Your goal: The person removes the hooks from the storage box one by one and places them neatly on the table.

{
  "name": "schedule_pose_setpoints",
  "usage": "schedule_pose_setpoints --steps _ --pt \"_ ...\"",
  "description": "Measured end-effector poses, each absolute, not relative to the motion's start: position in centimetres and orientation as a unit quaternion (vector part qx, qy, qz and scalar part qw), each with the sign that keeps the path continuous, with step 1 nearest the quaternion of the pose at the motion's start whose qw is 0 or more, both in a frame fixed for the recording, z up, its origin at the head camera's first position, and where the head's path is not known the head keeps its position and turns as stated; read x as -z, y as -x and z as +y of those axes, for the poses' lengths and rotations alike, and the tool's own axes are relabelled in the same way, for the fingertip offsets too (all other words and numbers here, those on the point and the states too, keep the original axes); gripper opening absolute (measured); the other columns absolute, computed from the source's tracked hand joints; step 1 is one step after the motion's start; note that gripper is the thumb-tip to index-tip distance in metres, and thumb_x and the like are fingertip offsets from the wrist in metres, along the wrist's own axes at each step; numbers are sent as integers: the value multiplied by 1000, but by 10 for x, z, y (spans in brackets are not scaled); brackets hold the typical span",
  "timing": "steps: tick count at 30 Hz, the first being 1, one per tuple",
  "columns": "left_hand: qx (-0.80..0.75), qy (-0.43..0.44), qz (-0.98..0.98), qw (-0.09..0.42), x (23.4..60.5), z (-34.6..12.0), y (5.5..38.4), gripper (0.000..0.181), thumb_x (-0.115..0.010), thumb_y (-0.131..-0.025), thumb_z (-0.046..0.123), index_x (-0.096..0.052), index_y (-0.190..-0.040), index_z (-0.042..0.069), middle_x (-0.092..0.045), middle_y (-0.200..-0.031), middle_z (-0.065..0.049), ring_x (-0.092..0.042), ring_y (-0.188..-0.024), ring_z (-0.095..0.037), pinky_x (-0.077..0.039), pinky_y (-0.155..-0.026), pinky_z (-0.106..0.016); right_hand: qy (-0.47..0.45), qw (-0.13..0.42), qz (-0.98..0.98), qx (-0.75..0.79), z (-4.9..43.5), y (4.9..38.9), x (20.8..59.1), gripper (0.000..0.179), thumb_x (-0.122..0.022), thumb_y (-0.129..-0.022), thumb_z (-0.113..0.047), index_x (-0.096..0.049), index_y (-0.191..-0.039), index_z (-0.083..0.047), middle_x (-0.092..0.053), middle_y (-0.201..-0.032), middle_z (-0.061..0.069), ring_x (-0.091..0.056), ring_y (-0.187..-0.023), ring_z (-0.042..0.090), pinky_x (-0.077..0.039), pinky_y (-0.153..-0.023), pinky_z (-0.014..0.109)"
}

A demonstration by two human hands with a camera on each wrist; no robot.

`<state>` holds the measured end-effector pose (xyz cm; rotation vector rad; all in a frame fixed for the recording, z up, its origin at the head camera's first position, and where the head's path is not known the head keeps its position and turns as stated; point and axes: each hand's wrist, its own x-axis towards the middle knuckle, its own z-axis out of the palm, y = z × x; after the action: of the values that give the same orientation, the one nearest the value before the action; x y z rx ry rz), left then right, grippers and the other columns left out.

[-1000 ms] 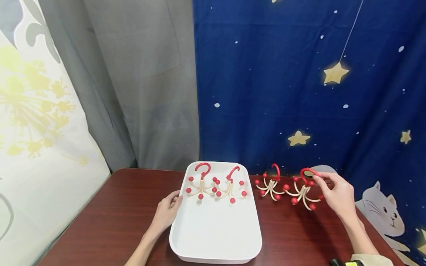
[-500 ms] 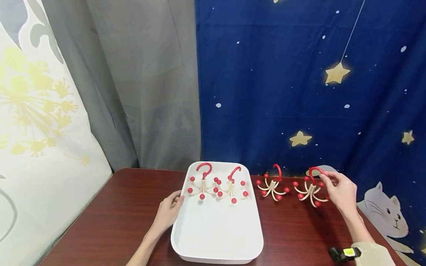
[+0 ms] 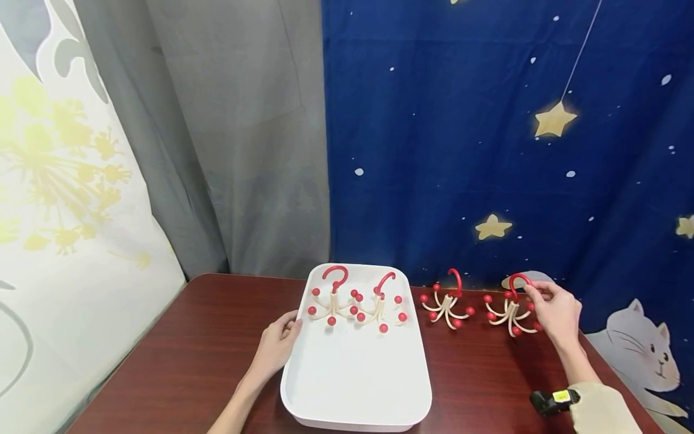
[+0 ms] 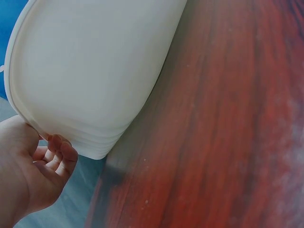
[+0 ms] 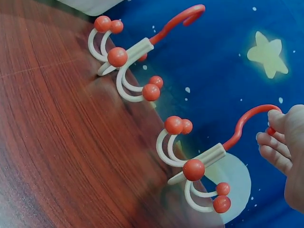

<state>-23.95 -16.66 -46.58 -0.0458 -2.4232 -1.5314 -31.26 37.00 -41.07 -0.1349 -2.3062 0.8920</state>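
At the far right of the table, my right hand [image 3: 557,310] pinches the red hook of a rotating hook hanger [image 3: 511,313] with cream curved arms and red ball tips. The right wrist view shows thumb and fingers at the end of that hook [image 5: 249,114]; the hanger looks upright at the tabletop, contact uncertain. A matching hanger [image 3: 447,306] stands to its left. My left hand [image 3: 273,345] grips the left rim of a white tray [image 3: 355,380], fingers curled at the edge. Two more such hangers, one left [image 3: 333,304] and one right [image 3: 379,307], stand side by side at the tray's far end.
The dark red wooden table [image 3: 217,337] reaches back to a grey curtain [image 3: 260,150] and a blue star-patterned curtain [image 3: 423,150]. A black device with a yellow label [image 3: 555,401] sits at the right sleeve [image 3: 602,410]. A white patterned cloth [image 3: 70,199] hangs at left.
My right hand has moved the pinched hanger rightward, away from its neighbour, and it now looks more level. The left hand stays at the tray's rim. The head view has shifted slightly.
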Motion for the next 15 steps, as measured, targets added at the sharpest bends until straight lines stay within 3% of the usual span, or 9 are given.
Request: schedule_pose_setpoints --steps 10,15 --pt "525 19 -839 142 470 -167 242 33 -59 -101 11 -62 -128 -8 -64 -86 -12 -61 -75 -18 -50 -65 -23 89 311 -879 -349 375 315 421 28 -72 -95 -20 -72 -111 3 -74 -82 20 -44 -52 -24 -34 -76 19" --pt "528 20 -837 143 470 -168 242 32 -59 -101 10 -63 -128 -8 -64 -86 -12 -61 -74 -19 -50 -64 -23 78 292 -891 -339 378 313 420 33 -71 -96 -25 -71 -114 3 -74 -85 20 -42 -56 -26 -36 -74 23"
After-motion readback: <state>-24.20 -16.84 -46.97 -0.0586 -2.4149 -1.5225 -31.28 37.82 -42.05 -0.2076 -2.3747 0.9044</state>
